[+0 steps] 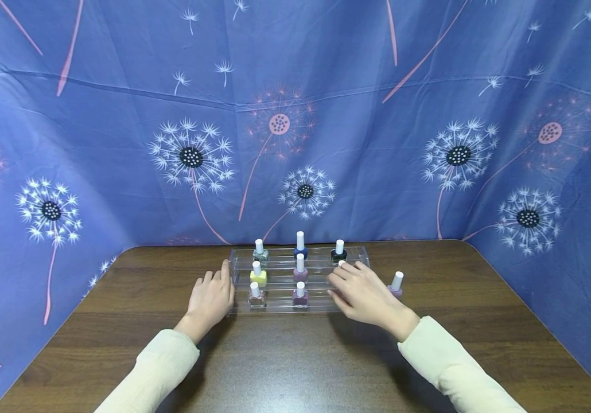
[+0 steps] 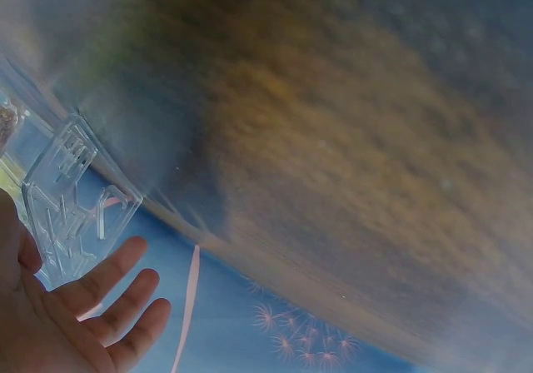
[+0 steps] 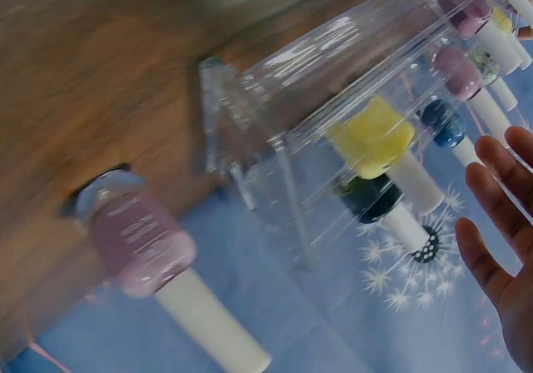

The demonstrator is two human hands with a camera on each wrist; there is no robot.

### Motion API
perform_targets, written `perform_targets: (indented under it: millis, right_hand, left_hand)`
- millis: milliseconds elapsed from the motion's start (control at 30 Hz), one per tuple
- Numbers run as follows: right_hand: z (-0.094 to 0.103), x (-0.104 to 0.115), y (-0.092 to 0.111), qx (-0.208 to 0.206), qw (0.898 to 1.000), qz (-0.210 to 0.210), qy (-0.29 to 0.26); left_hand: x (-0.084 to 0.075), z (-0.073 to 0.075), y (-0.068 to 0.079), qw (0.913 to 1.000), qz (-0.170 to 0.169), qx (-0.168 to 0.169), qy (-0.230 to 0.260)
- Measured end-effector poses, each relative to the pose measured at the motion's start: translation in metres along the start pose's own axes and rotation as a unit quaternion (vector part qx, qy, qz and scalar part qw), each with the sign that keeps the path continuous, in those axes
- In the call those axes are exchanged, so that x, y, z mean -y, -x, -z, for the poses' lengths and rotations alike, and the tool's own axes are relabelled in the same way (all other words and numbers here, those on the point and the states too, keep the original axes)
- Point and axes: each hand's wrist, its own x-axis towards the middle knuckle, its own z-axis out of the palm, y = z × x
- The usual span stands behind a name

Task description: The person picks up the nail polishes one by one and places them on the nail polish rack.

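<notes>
A clear stepped rack (image 1: 280, 310) holds small nail polish bottles in three rows. My left hand (image 1: 212, 295) is at its left end, index finger extended along the side panel (image 2: 50, 223); the left wrist view shows the other fingers spread. Over the rack's right part is my right hand (image 1: 361, 292), its fingers loosely extended and holding nothing visible. Near them, a yellow bottle (image 3: 372, 137) stands in the middle row, mostly hidden in the head view, with a dark green bottle (image 3: 371, 196) behind. A mauve bottle (image 3: 141, 240) stands on the table, right of the rack.
On the rack's left and middle are another yellow bottle (image 1: 258, 279), a blue one (image 1: 300, 252), a purple one (image 1: 300, 299) and several others, all white-capped. The wooden table (image 1: 275, 355) meets a blue dandelion-print cloth (image 1: 357, 115) at the back and sides.
</notes>
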Motion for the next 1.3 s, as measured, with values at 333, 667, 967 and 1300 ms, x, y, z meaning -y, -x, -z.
perform_targets:
  millis: [333,667,967,1300]
  right_hand:
    - [0.0,-0.013,0.019,-0.008,1.0,-0.016,0.0]
    - [0.003,-0.025,0.033,-0.013,0.999,-0.032,0.003]
    - [0.007,-0.04,0.043,-0.004,0.998,-0.067,0.02]
    - [0.009,-0.058,0.051,-0.028,0.996,-0.081,0.021]
  left_hand:
    - [0.0,-0.001,0.0,0.9999,0.0,-0.012,0.001]
    - [0.0,-0.002,0.0,0.9999,-0.003,-0.013,-0.002]
    - [0.0,-0.001,0.0,1.0,-0.001,-0.007,-0.004]
    - [-0.001,0.002,0.001,0.9999,-0.001,-0.009,-0.004]
